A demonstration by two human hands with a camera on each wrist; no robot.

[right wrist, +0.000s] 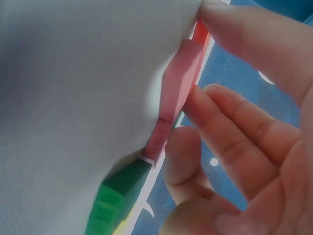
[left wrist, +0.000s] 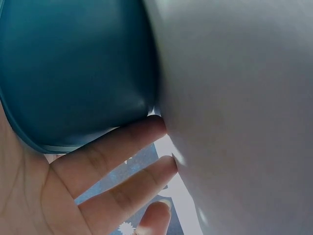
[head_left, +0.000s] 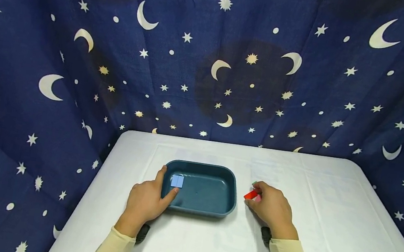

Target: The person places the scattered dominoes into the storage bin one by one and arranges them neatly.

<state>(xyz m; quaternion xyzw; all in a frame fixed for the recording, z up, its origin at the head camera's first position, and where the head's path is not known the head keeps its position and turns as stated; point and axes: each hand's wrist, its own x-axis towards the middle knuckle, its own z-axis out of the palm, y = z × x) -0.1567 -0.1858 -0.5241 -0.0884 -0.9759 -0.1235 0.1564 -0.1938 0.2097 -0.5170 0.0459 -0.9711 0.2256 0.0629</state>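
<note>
A dark teal plastic tray stands on the table, with light blue square pieces inside at its left end. My left hand grips the tray's left side, thumb over the rim and fingers along the outer wall. To the right of the tray, my right hand pinches a red block between thumb and fingertips, low over the cloth. Close by in the right wrist view are a pink block and a green block; the head view mostly hides them behind the hand.
A white cloth covers the table. Behind it and at both sides hangs a dark blue curtain with moons and stars. A sliver of yellow shows beside the green block in the right wrist view.
</note>
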